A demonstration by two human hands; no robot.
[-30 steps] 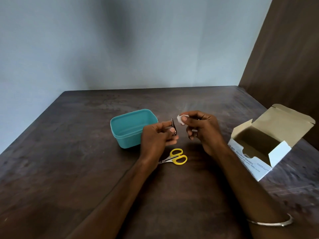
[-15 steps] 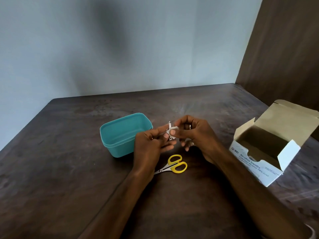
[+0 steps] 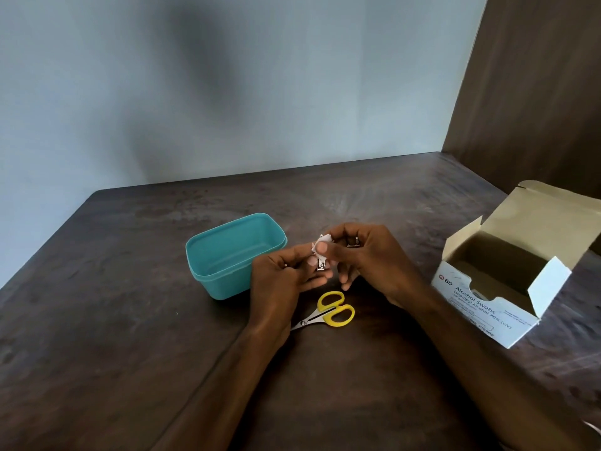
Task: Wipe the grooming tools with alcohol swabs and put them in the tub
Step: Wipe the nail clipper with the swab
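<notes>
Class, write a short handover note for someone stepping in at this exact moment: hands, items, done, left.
Left hand: holds the nail clipper.
Right hand: presses a white swab onto the clipper.
Yellow scissors: on the table, unwiped as far as can be seen.
Tub: nothing seen inside.
Swab box: open, at right.
Left: finish the clipper, wipe the scissors, put both in the tub.

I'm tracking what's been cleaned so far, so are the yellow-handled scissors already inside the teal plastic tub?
No, the yellow-handled scissors lie on the dark wooden table, in front of the teal plastic tub, which looks empty.
</notes>
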